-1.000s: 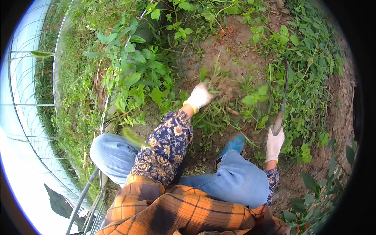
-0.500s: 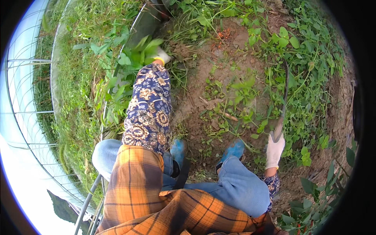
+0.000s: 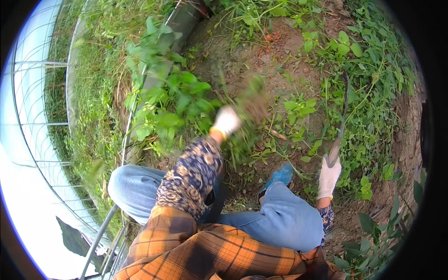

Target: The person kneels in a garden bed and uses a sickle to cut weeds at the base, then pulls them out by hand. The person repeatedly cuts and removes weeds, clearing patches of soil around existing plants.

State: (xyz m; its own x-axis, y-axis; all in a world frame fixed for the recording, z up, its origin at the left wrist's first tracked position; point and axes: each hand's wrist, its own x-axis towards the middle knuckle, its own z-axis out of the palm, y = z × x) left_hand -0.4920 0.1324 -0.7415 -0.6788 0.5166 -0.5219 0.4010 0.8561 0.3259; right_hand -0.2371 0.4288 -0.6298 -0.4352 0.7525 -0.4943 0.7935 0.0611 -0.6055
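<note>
Weed clump (image 3: 252, 112): blurred, just right of our left hand (image 3: 227, 121), the nearer one | long axis: roughly fore-and-aft | our left fingers close round it, left forearm (image 3: 191, 172) slanting forward-right | our right hand (image 3: 329, 178) grips the sickle (image 3: 339, 133), blade pointing away from us

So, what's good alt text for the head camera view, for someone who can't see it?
A gloved left hand grips a blurred clump of weeds over soil; the gloved right hand holds a long, curved-bladed tool beside leafy green plants.
</note>
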